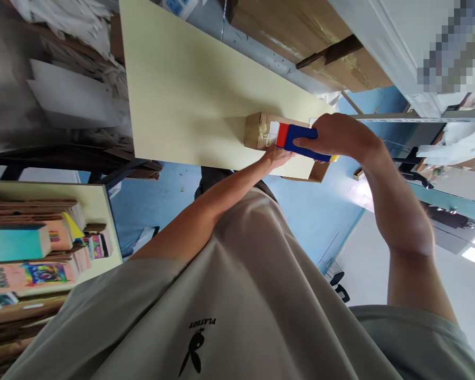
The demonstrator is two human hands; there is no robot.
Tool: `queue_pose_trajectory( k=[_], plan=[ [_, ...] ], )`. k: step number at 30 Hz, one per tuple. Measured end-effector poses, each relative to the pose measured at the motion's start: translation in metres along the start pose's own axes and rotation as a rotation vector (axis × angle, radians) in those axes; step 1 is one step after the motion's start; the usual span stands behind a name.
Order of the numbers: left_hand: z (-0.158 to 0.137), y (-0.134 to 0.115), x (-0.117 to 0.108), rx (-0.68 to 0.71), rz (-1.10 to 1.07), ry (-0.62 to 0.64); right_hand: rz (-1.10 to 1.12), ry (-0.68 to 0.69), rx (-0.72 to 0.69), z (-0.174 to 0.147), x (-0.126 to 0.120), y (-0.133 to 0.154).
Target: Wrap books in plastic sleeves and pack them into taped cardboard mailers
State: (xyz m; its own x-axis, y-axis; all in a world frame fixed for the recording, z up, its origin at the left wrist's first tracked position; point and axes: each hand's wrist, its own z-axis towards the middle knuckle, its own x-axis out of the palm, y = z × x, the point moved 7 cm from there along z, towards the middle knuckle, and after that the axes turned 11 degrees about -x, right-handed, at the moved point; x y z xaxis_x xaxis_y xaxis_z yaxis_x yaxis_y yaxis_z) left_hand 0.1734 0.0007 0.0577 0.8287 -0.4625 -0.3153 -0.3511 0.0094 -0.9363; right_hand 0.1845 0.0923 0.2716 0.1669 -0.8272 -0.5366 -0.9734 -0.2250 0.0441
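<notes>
A small brown cardboard box (253, 131) with clear tape and a white label lies on the pale yellow tabletop (174, 89). My right hand (338, 132) is closed round a flat blue-and-red pack (301, 138), its thumb lying across the blue face. The pack has a red band toward its left end and a bit of yellow at its right end. It is above the box and covers part of it; whether they touch I cannot tell. My left hand (279, 155) is at the near side of the box, just under the red band, with its fingertips partly hidden.
An open brown carton (320, 172) shows below the table's right end. Large cartons (293, 31) stand beyond the far edge. On the left are a shelf with stacked boxes and books (31, 243) and heaped white wrapping (75, 26). The floor (158, 200) is blue.
</notes>
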Motion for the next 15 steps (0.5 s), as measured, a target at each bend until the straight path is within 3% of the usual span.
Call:
queue_pose_trajectory(
  k=[4, 9, 12, 15],
  plan=[
    [-0.006, 0.009, 0.022, 0.103, 0.283, 0.196, 0.023, 0.091, 0.091, 0.015, 0.025, -0.039],
    [-0.023, 0.012, 0.027, 0.274, 0.313, 0.304, 0.030, 0.092, 0.089, 0.050, 0.054, -0.057],
    [-0.038, 0.015, 0.022, 0.347, 0.255, 0.337, 0.045, 0.072, 0.025, 0.069, 0.068, -0.064],
    [-0.059, 0.025, 0.000, 0.303, 0.243, 0.308, 0.069, 0.030, -0.038, 0.082, 0.079, -0.071]
  ],
)
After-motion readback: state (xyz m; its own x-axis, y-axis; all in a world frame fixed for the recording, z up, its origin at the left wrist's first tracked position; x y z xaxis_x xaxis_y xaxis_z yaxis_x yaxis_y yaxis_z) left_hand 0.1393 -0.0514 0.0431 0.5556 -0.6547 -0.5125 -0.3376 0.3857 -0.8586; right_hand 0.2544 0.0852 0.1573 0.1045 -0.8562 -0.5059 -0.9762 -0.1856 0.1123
